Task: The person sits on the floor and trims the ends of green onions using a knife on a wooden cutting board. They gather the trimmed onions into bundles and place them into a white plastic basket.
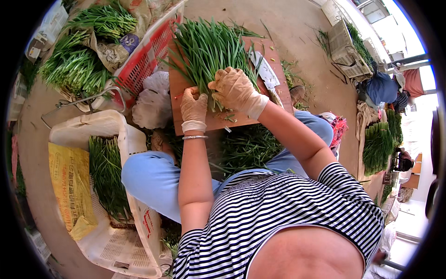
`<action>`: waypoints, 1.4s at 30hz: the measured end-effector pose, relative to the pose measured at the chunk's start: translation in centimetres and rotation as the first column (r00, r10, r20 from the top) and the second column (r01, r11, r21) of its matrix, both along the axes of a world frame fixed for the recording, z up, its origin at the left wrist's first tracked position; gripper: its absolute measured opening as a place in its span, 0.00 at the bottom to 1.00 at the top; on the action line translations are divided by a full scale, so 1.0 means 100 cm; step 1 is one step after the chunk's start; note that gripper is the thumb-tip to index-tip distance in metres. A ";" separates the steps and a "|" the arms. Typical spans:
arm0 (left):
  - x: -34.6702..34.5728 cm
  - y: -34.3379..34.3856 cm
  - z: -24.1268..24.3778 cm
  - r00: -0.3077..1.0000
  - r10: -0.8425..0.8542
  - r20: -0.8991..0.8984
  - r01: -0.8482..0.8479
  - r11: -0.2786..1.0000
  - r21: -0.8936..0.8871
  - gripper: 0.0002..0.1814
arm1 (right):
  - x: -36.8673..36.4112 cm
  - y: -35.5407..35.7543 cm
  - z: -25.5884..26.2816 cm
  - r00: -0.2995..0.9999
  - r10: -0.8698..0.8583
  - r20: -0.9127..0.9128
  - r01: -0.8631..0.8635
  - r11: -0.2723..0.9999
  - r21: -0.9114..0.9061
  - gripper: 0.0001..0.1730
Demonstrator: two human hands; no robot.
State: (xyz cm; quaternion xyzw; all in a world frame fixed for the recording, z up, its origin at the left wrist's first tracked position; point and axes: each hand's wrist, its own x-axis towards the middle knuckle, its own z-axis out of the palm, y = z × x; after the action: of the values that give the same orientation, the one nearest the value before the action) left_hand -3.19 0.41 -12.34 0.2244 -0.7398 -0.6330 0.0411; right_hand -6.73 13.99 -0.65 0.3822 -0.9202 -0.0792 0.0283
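A loose bunch of garlic chives (pixel 212 48) lies on a reddish-brown board (pixel 181 122), leaves fanned away from me and cut stems towards me. My gloved right hand (pixel 233 85) is curled closed over the stems; its palm side is hidden. At the left edge of the stems is my gloved left hand (pixel 194 106), fingers bent and pinched, with a short red strip (pixel 178 95) showing at the fingertips. To the right of the bunch lies a cleaver (pixel 266 71), its handle pointing towards me. Stem trimmings (pixel 230 118) are scattered at the board's near edge.
At left stands a white plastic crate (pixel 122 244) holding chives (pixel 106 174) and a yellow sack (pixel 69 188). A red-and-white crate (pixel 146 52) and clear plastic bags (pixel 153 104) adjoin the board. Cut leaves (pixel 244 150) lie between my knees. Red strips (pixel 338 129) lie by my right knee.
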 end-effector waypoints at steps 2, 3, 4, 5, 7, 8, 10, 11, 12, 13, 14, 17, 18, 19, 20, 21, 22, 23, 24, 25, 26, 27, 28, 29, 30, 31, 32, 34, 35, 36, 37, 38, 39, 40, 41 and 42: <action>-0.003 -0.001 -0.012 0.999 0.007 -0.040 -0.006 1.000 0.026 0.17 | -0.002 -0.005 -0.005 0.998 0.011 -0.065 -0.012 1.000 -0.013 0.13; -0.004 -0.002 -0.024 0.999 0.005 -0.052 -0.002 0.999 0.048 0.16 | -0.003 -0.010 -0.011 0.995 0.021 -0.093 -0.015 0.998 0.060 0.13; -0.007 -0.002 -0.032 0.998 -0.003 -0.067 0.007 0.998 0.067 0.14 | -0.005 -0.015 -0.018 0.992 0.027 -0.123 -0.010 0.991 0.130 0.13; -0.010 -0.003 -0.041 0.996 -0.010 -0.083 0.017 0.996 0.085 0.13 | -0.007 -0.019 -0.026 0.988 0.035 -0.154 -0.003 0.980 0.200 0.13; -0.006 -0.004 -0.030 0.999 -0.007 -0.036 0.014 0.978 0.208 0.13 | -0.009 -0.026 -0.031 0.990 0.013 -0.139 0.021 0.970 0.243 0.12; -0.005 -0.004 -0.025 1.000 -0.009 -0.012 0.012 0.963 0.269 0.13 | -0.009 -0.028 -0.033 0.994 -0.014 -0.112 0.042 0.966 0.254 0.12; -0.004 -0.005 -0.024 1.000 0.015 0.003 -0.015 0.950 0.312 0.15 | -0.010 -0.035 -0.029 0.998 -0.046 -0.053 0.060 0.955 0.290 0.13; -0.004 -0.005 -0.024 1.000 0.025 0.011 -0.027 0.943 0.333 0.16 | -0.010 -0.036 -0.031 0.997 -0.057 -0.049 0.069 0.951 0.301 0.14; -0.007 -0.003 -0.031 0.999 0.045 -0.029 -0.035 0.958 0.284 0.16 | -0.012 -0.036 -0.037 0.996 -0.071 -0.049 0.083 0.947 0.311 0.14; -0.010 -0.001 -0.039 0.996 0.066 -0.067 -0.049 0.971 0.236 0.16 | -0.012 -0.037 -0.037 0.995 -0.083 -0.047 0.094 0.942 0.322 0.15; -0.013 0.002 -0.047 0.991 0.085 -0.105 -0.064 0.980 0.187 0.16 | -0.012 -0.036 -0.037 0.995 -0.095 -0.011 0.094 0.952 0.293 0.15; -0.005 0.009 -0.011 0.980 0.151 -0.133 -0.116 0.964 0.238 0.17 | -0.012 -0.033 -0.030 0.989 -0.127 0.071 0.108 0.966 0.233 0.15; -0.007 0.009 -0.018 0.974 0.156 -0.162 -0.113 0.963 0.246 0.17 | -0.010 -0.034 -0.027 0.989 -0.130 0.076 0.109 0.966 0.236 0.15; -0.009 0.009 -0.029 0.969 0.159 -0.191 -0.108 0.961 0.253 0.17 | -0.009 -0.035 -0.024 0.988 -0.133 0.082 0.111 0.965 0.237 0.16; -0.011 0.009 -0.040 0.962 0.162 -0.219 -0.103 0.960 0.260 0.17 | -0.007 -0.035 -0.018 0.989 -0.125 0.083 0.100 0.963 0.252 0.15; -0.009 0.008 -0.036 0.970 0.129 -0.204 -0.079 0.969 0.235 0.18 | -0.003 -0.034 -0.013 0.989 -0.121 0.089 0.094 0.960 0.265 0.15; -0.004 0.007 -0.033 0.977 0.096 -0.188 -0.056 0.976 0.210 0.19 | 0.000 -0.032 -0.011 0.989 -0.117 0.094 0.087 0.957 0.278 0.14; 0.002 0.005 -0.030 0.983 0.064 -0.172 -0.032 0.982 0.185 0.20 | 0.005 -0.028 -0.012 0.994 -0.088 0.070 0.067 0.962 0.267 0.14; 0.006 0.004 -0.019 0.995 0.005 -0.097 0.005 0.995 0.100 0.22 | 0.009 -0.024 -0.012 0.997 -0.065 0.043 0.052 0.966 0.255 0.14; 0.011 0.002 -0.003 0.999 -0.049 -0.016 0.049 0.999 0.018 0.23 | 0.013 -0.019 -0.013 0.999 -0.044 0.016 0.039 0.969 0.243 0.13; 0.013 0.002 0.008 0.993 -0.095 0.068 0.100 0.993 -0.062 0.25 | 0.017 -0.014 -0.034 0.997 -0.032 -0.075 0.048 0.973 0.225 0.12; 0.015 -0.001 0.013 0.986 -0.123 0.114 0.140 0.978 -0.156 0.26 | 0.021 -0.013 -0.036 0.997 -0.015 -0.077 0.031 0.978 0.205 0.12; 0.017 -0.004 0.017 0.976 -0.145 0.162 0.183 0.952 -0.246 0.26 | 0.026 -0.011 -0.037 0.997 0.001 -0.079 0.013 0.983 0.185 0.12; 0.018 -0.005 0.021 0.964 -0.163 0.212 0.228 0.916 -0.331 0.27 | 0.031 -0.008 -0.037 0.997 0.017 -0.082 -0.003 0.986 0.165 0.12; 0.019 -0.006 0.026 0.967 -0.151 0.206 0.215 0.917 -0.336 0.27 | 0.036 -0.007 -0.028 0.999 -0.042 -0.021 0.044 0.996 0.081 0.12; 0.021 -0.005 0.030 0.970 -0.140 0.201 0.203 0.918 -0.340 0.27 | 0.034 -0.004 -0.021 0.998 -0.056 -0.010 0.056 0.997 -0.045 0.12; 0.021 -0.005 0.032 0.972 -0.129 0.196 0.191 0.919 -0.344 0.27 | 0.032 0.002 -0.015 0.998 -0.070 0.002 0.069 0.983 -0.169 0.12; 0.020 -0.006 0.014 0.984 -0.108 0.139 0.144 0.949 -0.279 0.25 | 0.024 0.006 -0.004 0.996 -0.062 0.070 0.082 0.940 -0.332 0.13; 0.021 -0.008 0.004 0.989 -0.095 0.111 0.120 0.962 -0.244 0.25 | 0.017 0.001 0.002 0.995 -0.071 0.075 0.087 0.966 -0.242 0.14; 0.020 -0.008 0.012 0.982 -0.128 0.143 0.152 0.973 -0.173 0.23 | 0.010 -0.006 0.006 0.993 -0.088 0.075 0.099 0.984 -0.149 0.14; 0.019 -0.007 0.012 0.981 -0.117 0.152 0.140 0.979 -0.150 0.22 | 0.002 -0.013 0.008 0.992 -0.102 0.071 0.106 0.993 -0.054 0.15; 0.019 -0.005 0.011 0.981 -0.106 0.162 0.128 0.984 -0.128 0.21 | -0.004 -0.020 0.001 0.998 -0.061 -0.011 0.062 0.997 0.045 0.17; 0.019 -0.004 0.007 0.980 -0.094 0.176 0.113 0.988 -0.103 0.20 | -0.008 -0.027 -0.004 0.999 -0.029 -0.015 0.031 0.993 0.117 0.16; 0.017 -0.004 0.000 0.984 -0.105 0.144 0.112 0.993 -0.041 0.18 | -0.012 -0.034 -0.006 1.000 0.000 -0.017 0.003 0.982 0.187 0.16; 0.015 -0.004 -0.010 0.987 -0.114 0.112 0.113 0.993 0.021 0.17 | -0.016 -0.038 -0.009 0.999 0.029 -0.018 -0.023 0.966 0.256 0.16; 0.013 -0.006 -0.017 0.989 -0.120 0.082 0.113 0.990 0.083 0.16 | -0.018 -0.040 -0.014 0.996 0.074 -0.057 -0.055 0.957 0.284 0.13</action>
State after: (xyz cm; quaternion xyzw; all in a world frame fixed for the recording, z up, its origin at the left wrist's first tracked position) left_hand -1.87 -0.21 -14.07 0.2096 -0.7273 -0.6525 -0.0370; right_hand -8.57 10.02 -2.08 0.4093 -0.8851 -0.2214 0.0069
